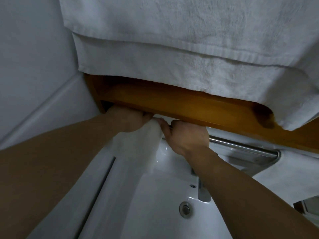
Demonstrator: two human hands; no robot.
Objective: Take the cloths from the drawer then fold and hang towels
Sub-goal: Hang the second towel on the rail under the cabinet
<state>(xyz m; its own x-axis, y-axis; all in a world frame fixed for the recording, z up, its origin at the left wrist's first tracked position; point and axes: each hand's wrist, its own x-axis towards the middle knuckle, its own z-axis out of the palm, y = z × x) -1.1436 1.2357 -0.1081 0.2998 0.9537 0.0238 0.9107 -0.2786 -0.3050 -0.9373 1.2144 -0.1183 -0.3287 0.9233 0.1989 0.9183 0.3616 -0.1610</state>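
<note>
A small white towel [138, 144] hangs down from a steel rail [241, 145] under a wooden shelf [172, 102]. My left hand [127, 118] grips the towel's top edge at the left, its fingers tucked under the shelf. My right hand [186, 135] holds the towel's right edge against the rail, thumb on the cloth. A larger white towel [172, 40], folded in two layers, drapes over the shelf above and fills the top of the view. The rail's left end is hidden behind my hands.
A white basin [164, 195] with a drain [185, 208] and a chrome tap [203, 194] lies below the rail. A white wall [31, 66] closes the left side. The rail's bracket [274, 155] is at the right.
</note>
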